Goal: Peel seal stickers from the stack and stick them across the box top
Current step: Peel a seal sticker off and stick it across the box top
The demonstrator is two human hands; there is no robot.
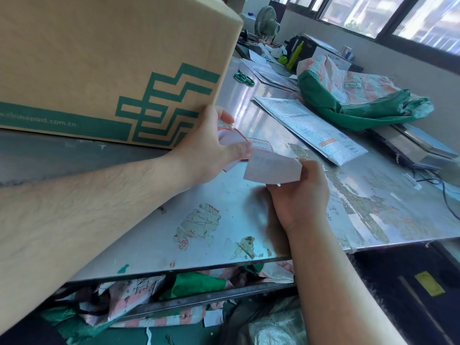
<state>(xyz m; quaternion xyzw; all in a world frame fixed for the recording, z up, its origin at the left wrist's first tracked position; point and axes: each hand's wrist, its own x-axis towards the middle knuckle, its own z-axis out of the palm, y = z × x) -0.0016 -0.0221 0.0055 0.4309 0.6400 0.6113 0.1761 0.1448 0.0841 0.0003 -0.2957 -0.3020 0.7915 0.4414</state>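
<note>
A large brown cardboard box [104, 61] with a green logo stands at the upper left on the metal table [224, 220]; its top is out of view. Just right of the box's lower corner, my left hand [206, 150] pinches a red-edged seal sticker [258, 145] between thumb and fingers. My right hand [301, 195] holds the white stack of stickers [271, 169] from below, its blank side facing me. The two hands are close together above the table, with the sticker partly lifted off the stack.
A white padded mailer [311, 128] lies to the right, behind it a green and white sack [353, 95] and a scale [420, 148]. Green scissors [244, 78], a fan [267, 21] and papers are at the back. Torn sticker remains mark the tabletop. Sacks fill the shelf below.
</note>
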